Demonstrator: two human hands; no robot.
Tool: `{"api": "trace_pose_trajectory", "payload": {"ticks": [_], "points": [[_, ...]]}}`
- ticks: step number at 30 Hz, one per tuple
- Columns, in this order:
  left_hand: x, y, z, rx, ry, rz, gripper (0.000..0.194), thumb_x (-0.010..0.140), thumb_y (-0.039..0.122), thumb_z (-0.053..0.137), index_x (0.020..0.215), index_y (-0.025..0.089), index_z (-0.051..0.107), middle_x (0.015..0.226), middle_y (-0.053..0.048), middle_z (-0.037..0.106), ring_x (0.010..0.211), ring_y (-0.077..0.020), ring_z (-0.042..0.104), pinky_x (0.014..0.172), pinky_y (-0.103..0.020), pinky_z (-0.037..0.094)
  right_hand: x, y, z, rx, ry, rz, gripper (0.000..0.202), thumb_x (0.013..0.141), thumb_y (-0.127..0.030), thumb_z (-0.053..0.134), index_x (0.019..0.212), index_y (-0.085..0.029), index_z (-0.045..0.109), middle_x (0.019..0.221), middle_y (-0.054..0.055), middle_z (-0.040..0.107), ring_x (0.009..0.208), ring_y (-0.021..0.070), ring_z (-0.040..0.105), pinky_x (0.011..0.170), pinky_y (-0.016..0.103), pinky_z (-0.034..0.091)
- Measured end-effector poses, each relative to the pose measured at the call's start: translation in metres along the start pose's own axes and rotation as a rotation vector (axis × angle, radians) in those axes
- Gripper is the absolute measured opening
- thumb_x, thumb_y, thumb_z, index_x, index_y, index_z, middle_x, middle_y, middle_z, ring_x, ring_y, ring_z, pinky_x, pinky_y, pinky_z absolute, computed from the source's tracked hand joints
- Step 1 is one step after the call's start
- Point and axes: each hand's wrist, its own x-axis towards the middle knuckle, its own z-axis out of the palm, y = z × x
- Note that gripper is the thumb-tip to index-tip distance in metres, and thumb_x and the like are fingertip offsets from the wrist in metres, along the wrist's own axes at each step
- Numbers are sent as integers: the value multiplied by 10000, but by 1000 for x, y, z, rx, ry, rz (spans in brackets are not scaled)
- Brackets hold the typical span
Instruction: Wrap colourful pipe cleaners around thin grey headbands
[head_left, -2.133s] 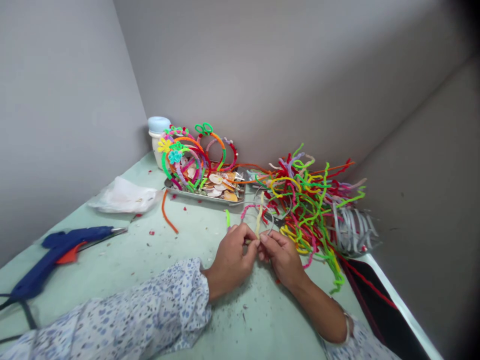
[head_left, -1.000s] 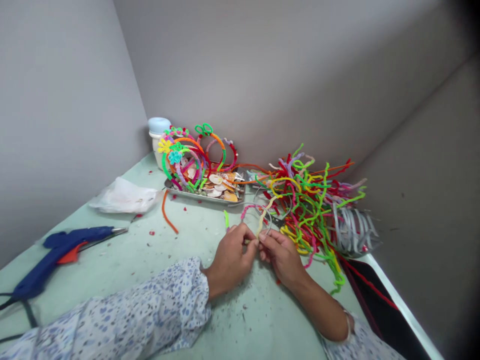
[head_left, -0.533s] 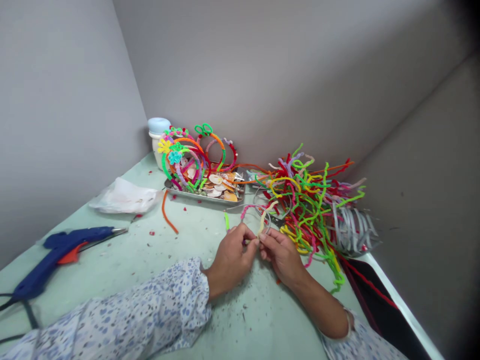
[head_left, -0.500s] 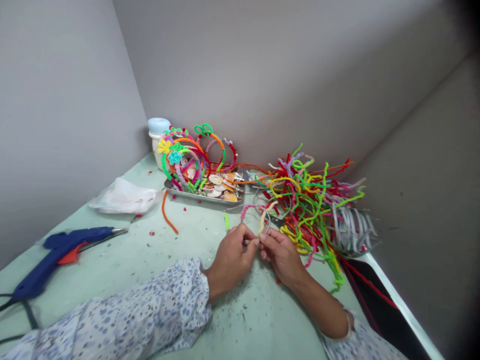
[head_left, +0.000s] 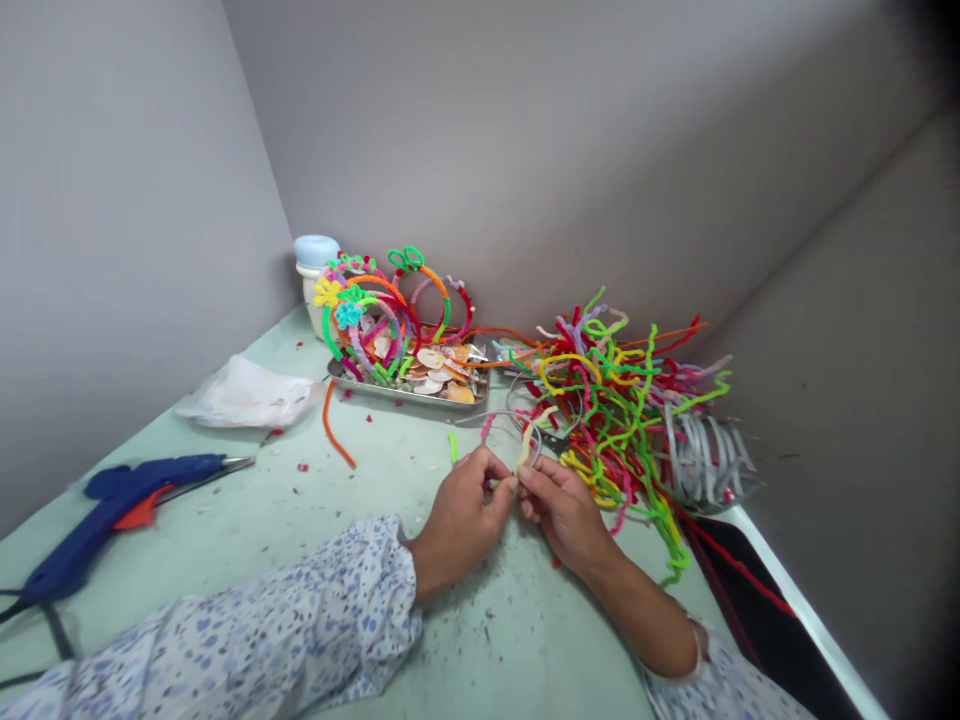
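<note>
Over the middle of the table, my left hand (head_left: 466, 505) and my right hand (head_left: 568, 508) meet at their fingertips. Between them is a cream pipe cleaner (head_left: 526, 445), which rises from the pinched fingers and bends right at its tip. My right thumb and forefinger pinch its lower part. My left fingers are closed on the same piece beside them; a bit of purple shows there. A thin grey wire loop (head_left: 535, 437) stands just behind the cream piece. A pink pipe cleaner (head_left: 487, 427) shows behind my left hand.
A metal tray (head_left: 420, 397) holds shell-like pieces and colourful decorated headbands (head_left: 367, 320). Right lies a pipe cleaner heap (head_left: 615, 390) beside grey bands (head_left: 709, 460). Left are a blue glue gun (head_left: 94, 525), a plastic bag (head_left: 251, 393) and an orange pipe cleaner (head_left: 337, 428).
The cream piece's tip and the thin wire behind it have shifted slightly. Both hands keep nearly the same pinch and place.
</note>
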Motion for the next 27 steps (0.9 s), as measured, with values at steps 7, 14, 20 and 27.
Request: {"api": "trace_pose_trajectory", "payload": {"ticks": [7,14,20,27], "points": [[-1,1,0,-21,-7,-2,92,866,232,479,794,182,507,747,1,582,671,-127,515,607,-238,392,-1,0,-1,-17,-34,-9,222,804,-380,637,736,-172,599,575,-31,523,491,77,432,470,193,318],[0,2,-1,-24,-4,-14,94,863,244,481,795,184,505,719,10,567,628,-120,491,580,-234,374,-1,-1,1,1,5,-7,237,763,-389,675,712,-170,601,567,-33,525,476,74,427,455,198,318],[1,2,-2,-9,-9,-13,99,864,251,479,793,185,496,721,13,564,623,-117,484,579,-231,368,0,-1,1,15,13,0,239,756,-377,687,691,-165,597,563,-35,526,470,65,433,451,194,316],[-1,2,0,-31,-13,-6,92,862,236,480,790,185,506,751,0,584,680,-130,521,610,-235,394,0,-2,0,14,-25,6,239,763,-392,667,712,-168,603,580,-25,542,481,74,442,458,197,333]]}}
